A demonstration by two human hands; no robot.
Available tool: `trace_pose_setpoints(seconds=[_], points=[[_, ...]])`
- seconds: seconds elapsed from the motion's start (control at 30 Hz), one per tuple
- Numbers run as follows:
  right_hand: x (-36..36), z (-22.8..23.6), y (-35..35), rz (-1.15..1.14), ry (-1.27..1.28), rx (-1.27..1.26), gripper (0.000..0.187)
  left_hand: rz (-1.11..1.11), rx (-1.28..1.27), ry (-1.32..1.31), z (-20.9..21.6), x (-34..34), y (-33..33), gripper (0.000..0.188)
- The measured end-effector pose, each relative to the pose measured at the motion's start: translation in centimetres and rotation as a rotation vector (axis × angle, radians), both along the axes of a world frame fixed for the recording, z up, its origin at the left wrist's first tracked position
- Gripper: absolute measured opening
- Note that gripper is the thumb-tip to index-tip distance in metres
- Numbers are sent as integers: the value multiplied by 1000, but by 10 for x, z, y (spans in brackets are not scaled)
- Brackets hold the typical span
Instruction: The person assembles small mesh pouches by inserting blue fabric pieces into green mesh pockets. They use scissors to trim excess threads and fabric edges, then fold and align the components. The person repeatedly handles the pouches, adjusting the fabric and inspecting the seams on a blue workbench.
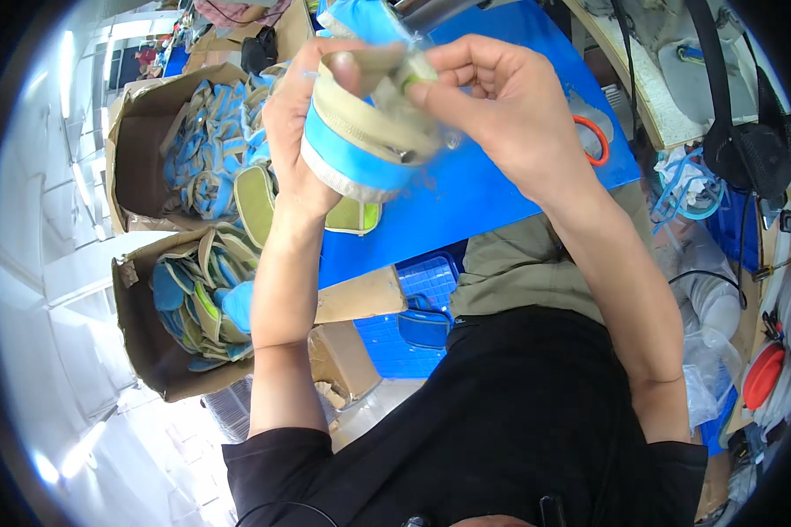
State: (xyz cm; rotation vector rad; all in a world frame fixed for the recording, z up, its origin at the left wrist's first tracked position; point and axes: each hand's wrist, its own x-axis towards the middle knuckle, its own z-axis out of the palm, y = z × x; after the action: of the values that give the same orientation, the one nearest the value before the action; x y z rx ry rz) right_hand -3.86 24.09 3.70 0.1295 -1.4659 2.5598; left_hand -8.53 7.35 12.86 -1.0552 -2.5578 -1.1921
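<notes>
A beige and blue fabric band with a zipper (353, 160) is curled into a loop above the blue tabletop (492, 180). My left hand (292, 132) grips its left side, the fingers wrapped around the cloth. On the other side, my right hand (514, 110) pinches its upper edge between thumb and fingers, where a small bit of green shows. Motion blurs the fingertips and part of the band. Below the loop, an olive-green fabric panel (353, 217) lies at the table's edge. Another rounded green panel (255, 206) sits beside my left forearm.
At the left, one cardboard box (134, 180) holds many blue and beige strips; a second box (141, 338) holds green and blue pieces. An orange-red handle loop (603, 140) lies on the table's right. A blue plastic basket (395, 347) is below. Machine parts stand behind my hands.
</notes>
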Motion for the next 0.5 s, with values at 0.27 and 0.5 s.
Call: trace_pose_setpoints(seconds=[0.27, 0.5], points=[[-7, -7, -3, -35, 68, -15, 18, -26, -291, 627, -11, -7, 3, 43], [4, 6, -1, 17, -35, -39, 8, -11, -326, 746, -8, -10, 4, 44]])
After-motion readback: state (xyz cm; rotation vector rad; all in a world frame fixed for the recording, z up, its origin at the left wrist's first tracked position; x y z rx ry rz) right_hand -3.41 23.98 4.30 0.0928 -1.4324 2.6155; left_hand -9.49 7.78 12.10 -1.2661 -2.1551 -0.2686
